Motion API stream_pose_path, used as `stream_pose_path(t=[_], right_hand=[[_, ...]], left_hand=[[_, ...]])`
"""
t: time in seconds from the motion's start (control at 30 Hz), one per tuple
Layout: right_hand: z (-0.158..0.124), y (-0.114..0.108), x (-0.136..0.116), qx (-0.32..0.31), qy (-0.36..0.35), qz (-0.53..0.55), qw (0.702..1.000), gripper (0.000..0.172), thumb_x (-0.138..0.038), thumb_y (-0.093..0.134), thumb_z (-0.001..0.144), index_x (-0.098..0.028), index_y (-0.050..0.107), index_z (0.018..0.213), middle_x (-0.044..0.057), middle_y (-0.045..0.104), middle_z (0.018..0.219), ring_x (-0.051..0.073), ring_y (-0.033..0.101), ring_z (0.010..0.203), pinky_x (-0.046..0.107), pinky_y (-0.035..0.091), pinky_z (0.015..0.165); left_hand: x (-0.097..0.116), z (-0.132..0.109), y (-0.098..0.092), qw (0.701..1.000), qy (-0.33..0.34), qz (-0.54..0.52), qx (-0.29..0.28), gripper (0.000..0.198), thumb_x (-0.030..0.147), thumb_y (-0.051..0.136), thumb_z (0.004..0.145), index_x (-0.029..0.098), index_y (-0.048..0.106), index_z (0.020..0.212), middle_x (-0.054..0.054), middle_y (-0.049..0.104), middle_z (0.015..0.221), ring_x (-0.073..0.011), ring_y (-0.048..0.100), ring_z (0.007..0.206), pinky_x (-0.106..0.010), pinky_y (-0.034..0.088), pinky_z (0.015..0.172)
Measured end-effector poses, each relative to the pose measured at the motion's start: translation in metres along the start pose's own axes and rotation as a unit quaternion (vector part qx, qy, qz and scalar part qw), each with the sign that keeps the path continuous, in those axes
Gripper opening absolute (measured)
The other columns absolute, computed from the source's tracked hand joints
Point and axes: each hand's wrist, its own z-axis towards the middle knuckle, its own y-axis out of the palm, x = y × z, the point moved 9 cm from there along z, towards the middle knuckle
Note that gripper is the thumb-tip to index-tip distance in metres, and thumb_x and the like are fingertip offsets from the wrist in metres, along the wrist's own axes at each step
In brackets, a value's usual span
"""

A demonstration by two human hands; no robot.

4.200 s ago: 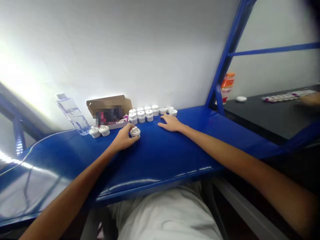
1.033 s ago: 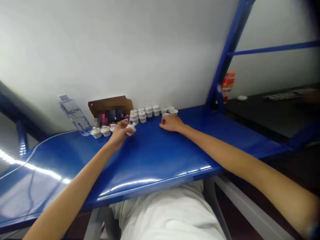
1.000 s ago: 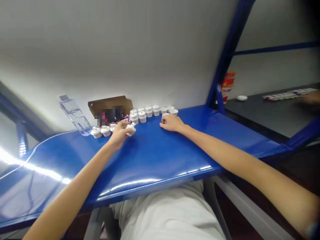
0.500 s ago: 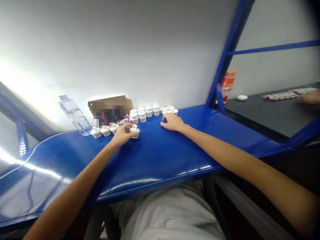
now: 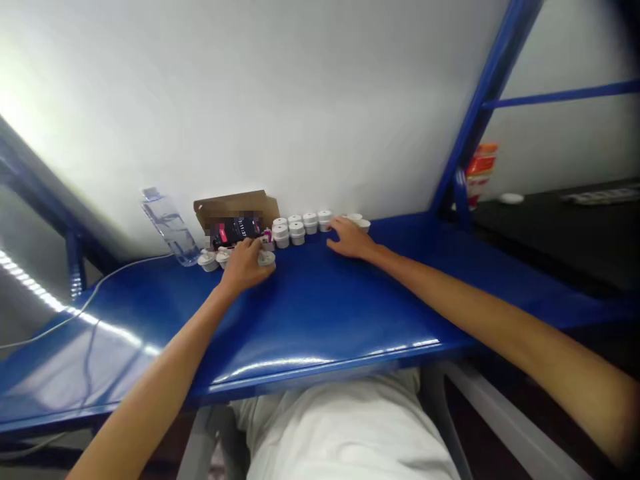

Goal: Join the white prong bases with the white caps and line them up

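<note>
My left hand (image 5: 243,265) is at the left of the blue tabletop (image 5: 310,307), its thumb and fingers closed at the side of a small round white cup (image 5: 267,258). The hand partly covers a row of similar white cups (image 5: 208,260) with small parts on top. My right hand (image 5: 350,238) reaches over the right end of another group, with thumb and forefinger apart and no object visible between them. Beside and behind it are open white cups (image 5: 363,225), partly hidden. Left of it stand several lidded white cups (image 5: 297,233), some in two rows.
A brown cardboard box (image 5: 237,202) leans at the wall with a phone (image 5: 240,229) in front. A clear plastic bottle (image 5: 173,230) stands tilted in view at left, near a white cable (image 5: 100,297). Blue frame posts (image 5: 475,120) rise at right, beside a black table (image 5: 540,233).
My left hand has moved left with the white cup, toward the row in front of the box. My right hand has shifted slightly left and back at the cups. The view has turned a little left.
</note>
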Motion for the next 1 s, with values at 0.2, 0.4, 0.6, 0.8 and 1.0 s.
stream_pose_path(t=[0.2, 0.4, 0.6, 0.8, 1.0], right_hand=[[0.047, 0.008, 0.007, -0.040, 0.039, -0.057, 0.997, 0.049, -0.026, 0.061, 0.086, -0.015, 0.056, 0.134, 0.018, 0.056, 0.142, 0.038, 0.050, 0.131, 0.053, 0.040, 0.107], [0.042, -0.001, -0.005, -0.005, 0.025, -0.066, 0.997, 0.032, -0.024, 0.059, 0.087, -0.013, 0.062, 0.117, 0.018, 0.065, 0.120, 0.034, 0.060, 0.110, 0.044, 0.045, 0.097], [-0.009, -0.020, -0.042, 0.029, -0.036, 0.033, 0.998, 0.024, -0.029, 0.063, 0.085, -0.016, 0.064, 0.105, 0.012, 0.065, 0.109, 0.026, 0.062, 0.096, 0.036, 0.048, 0.088], [-0.033, -0.012, -0.069, -0.047, 0.010, 0.245, 0.968, 0.037, -0.053, 0.065, 0.086, -0.018, 0.066, 0.077, 0.006, 0.069, 0.083, 0.021, 0.063, 0.080, 0.031, 0.048, 0.074], [-0.050, 0.029, -0.087, -0.187, 0.213, 0.548, 0.787, 0.062, -0.070, 0.037, 0.096, -0.018, 0.060, 0.072, 0.004, 0.057, 0.051, 0.013, 0.044, 0.041, 0.024, 0.030, 0.035]], left_hand=[[-0.017, -0.002, -0.004, 0.998, -0.023, 0.047, 0.020, 0.046, 0.041, 0.063, 0.086, 0.023, 0.064, 0.129, -0.013, 0.058, 0.112, -0.0353, 0.054, 0.109, -0.046, 0.043, 0.095], [-0.022, -0.001, -0.001, 0.998, -0.028, 0.053, 0.032, 0.045, 0.039, 0.062, 0.090, 0.025, 0.062, 0.132, -0.013, 0.062, 0.120, -0.0368, 0.050, 0.115, -0.048, 0.042, 0.094], [-0.022, -0.002, 0.001, 0.997, -0.026, 0.056, 0.049, 0.048, 0.039, 0.063, 0.088, 0.024, 0.060, 0.133, -0.014, 0.061, 0.121, -0.0374, 0.050, 0.117, -0.051, 0.041, 0.097], [0.012, -0.005, -0.011, 0.992, 0.052, -0.078, 0.085, 0.041, 0.043, 0.061, 0.090, 0.021, 0.060, 0.124, -0.011, 0.063, 0.113, -0.0300, 0.058, 0.107, -0.045, 0.045, 0.095], [0.080, -0.023, 0.001, 0.956, 0.117, -0.267, -0.028, 0.058, 0.052, 0.067, 0.087, 0.021, 0.044, 0.130, -0.003, 0.064, 0.088, -0.0207, 0.061, 0.071, -0.032, 0.045, 0.068]])
